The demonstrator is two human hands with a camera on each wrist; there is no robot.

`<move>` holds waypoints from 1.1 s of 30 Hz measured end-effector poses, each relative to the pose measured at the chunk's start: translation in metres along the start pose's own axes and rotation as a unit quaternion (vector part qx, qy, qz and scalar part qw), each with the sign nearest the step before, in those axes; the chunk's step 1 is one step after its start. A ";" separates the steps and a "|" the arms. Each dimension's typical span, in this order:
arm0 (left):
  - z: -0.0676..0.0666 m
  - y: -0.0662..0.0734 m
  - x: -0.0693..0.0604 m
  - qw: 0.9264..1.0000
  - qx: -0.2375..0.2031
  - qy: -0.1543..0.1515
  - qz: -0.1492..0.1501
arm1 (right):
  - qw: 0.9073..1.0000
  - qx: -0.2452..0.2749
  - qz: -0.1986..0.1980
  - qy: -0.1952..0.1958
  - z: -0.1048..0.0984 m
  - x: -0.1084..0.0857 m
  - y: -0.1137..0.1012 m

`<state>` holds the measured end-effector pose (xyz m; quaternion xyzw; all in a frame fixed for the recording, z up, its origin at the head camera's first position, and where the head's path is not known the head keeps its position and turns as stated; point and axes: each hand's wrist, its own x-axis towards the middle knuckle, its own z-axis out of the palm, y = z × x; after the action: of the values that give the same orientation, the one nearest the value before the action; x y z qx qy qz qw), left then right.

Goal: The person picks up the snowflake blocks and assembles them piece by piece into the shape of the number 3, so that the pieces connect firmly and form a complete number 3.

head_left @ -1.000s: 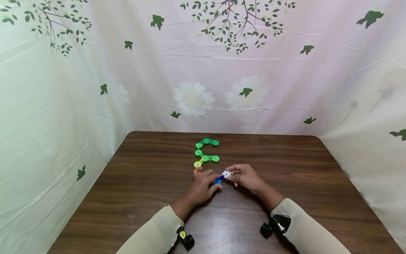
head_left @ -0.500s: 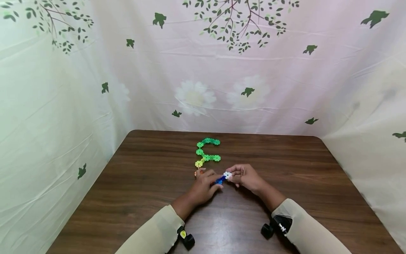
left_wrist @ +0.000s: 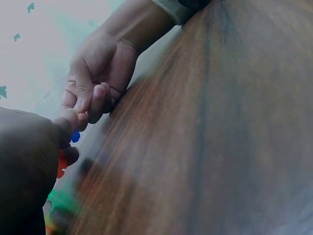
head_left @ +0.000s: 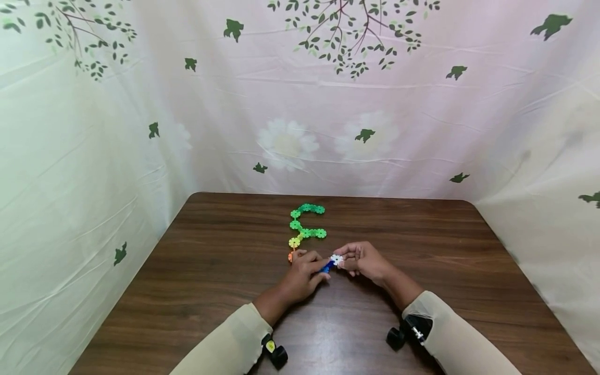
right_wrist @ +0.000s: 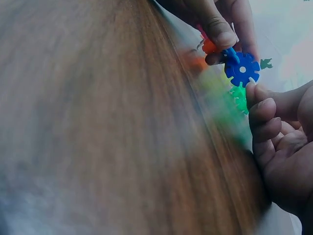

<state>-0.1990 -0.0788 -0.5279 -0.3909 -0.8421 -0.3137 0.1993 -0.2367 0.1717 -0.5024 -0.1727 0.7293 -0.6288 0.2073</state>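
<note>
A chain of flower-shaped interlocking discs lies on the table, its green discs [head_left: 295, 224] leading to a yellow disc [head_left: 294, 242] and an orange disc [head_left: 290, 257] partly hidden by my left hand [head_left: 300, 276]. That hand pinches blue discs between thumb and fingers; one dark blue disc [right_wrist: 242, 69] faces the right wrist view, slotted edge-on to a lighter blue one [right_wrist: 231, 54]. My right hand [head_left: 367, 263] pinches a white disc [head_left: 336, 259] against the dark blue disc. Whether the two are fully slotted together cannot be told. Fingers hide the link between orange and blue.
The brown wooden table [head_left: 225, 250] spreads around both hands. A pale curtain [head_left: 319, 104] printed with leaves, birds and flowers hangs behind it and at both sides. Black wrist cameras sit at the left sleeve [head_left: 225, 344] and right sleeve [head_left: 459, 338].
The blue discs have turned slightly between my hands, and the white disc has shifted a little right and down. More of the orange disc shows beside my left fingers.
</note>
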 end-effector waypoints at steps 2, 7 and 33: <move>-0.001 0.001 0.000 1.000 0.002 -0.008 -0.008 | 1.000 0.000 0.000 0.001 0.000 0.000 0.000; 0.002 -0.002 -0.001 1.000 -0.009 0.008 -0.001 | 1.000 0.002 0.003 0.020 0.005 0.000 0.001; -0.004 0.006 0.001 0.997 0.070 0.010 -0.023 | 0.996 -0.084 0.012 0.006 0.000 0.002 0.001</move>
<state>-0.1943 -0.0779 -0.5221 -0.3530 -0.8688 -0.2628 0.2272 -0.2383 0.1711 -0.5033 -0.1770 0.7827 -0.5637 0.1956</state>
